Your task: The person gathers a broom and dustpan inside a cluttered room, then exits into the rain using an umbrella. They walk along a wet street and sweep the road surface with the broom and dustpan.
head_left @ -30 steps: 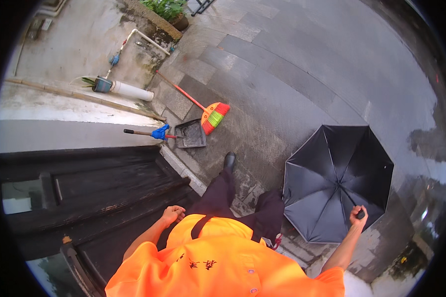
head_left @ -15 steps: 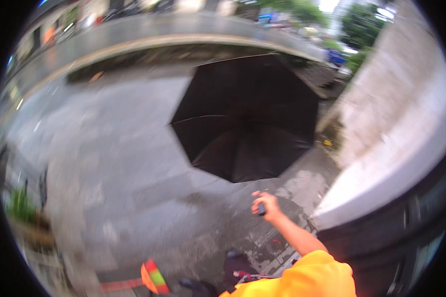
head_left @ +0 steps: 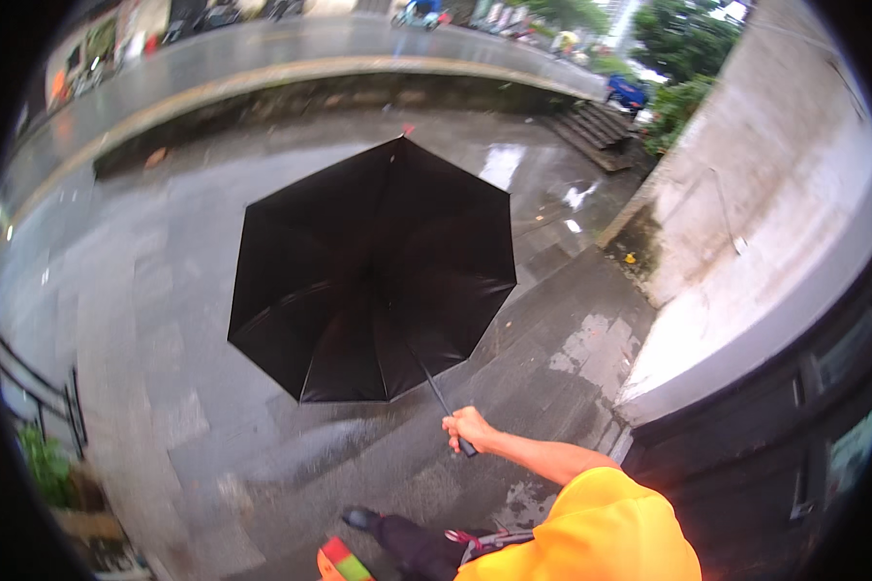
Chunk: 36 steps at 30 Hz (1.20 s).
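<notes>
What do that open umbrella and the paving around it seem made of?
Umbrella canopy: probably thin fabric, matt and near-black, stretched in panels that meet along seams.
Umbrella shaft: perhaps metal, slim, straight and dark, though plastic is possible.
Paving: likely grey stone slabs, wet, with joint lines and shiny reflections.

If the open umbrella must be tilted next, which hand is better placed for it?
Probably the right hand: it grips the umbrella by the handle. The left hand is out of view, so I cannot tell where it is.
</notes>
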Each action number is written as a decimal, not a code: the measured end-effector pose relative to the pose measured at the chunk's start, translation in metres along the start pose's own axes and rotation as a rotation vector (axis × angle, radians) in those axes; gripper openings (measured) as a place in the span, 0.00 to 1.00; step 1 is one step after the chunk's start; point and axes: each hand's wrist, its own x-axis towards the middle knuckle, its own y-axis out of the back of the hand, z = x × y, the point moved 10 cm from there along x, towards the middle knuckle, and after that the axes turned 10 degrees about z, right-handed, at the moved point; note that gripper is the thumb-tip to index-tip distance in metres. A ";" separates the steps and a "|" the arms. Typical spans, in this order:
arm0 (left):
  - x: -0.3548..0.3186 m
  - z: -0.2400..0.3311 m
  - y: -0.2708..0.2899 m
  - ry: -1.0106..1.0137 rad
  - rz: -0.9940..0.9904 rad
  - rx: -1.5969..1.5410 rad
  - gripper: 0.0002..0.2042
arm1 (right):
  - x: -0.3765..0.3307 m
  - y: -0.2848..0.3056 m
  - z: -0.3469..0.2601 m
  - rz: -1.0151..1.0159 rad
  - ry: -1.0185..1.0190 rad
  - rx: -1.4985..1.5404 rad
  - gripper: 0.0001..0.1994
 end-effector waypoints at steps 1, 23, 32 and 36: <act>0.008 -0.004 0.011 -0.008 0.044 0.003 0.11 | 0.008 -0.027 0.002 -0.012 -0.030 -0.022 0.08; 0.316 -0.062 -0.004 -0.323 0.482 1.183 0.15 | 0.112 -0.184 0.046 -0.135 0.133 -0.176 0.08; 0.490 -0.121 -0.006 -0.478 0.531 1.733 0.16 | 0.080 -0.263 0.080 0.014 0.212 -0.223 0.14; 0.513 -0.124 -0.007 -0.626 0.418 1.902 0.15 | 0.080 -0.280 0.091 -0.021 0.260 -0.233 0.07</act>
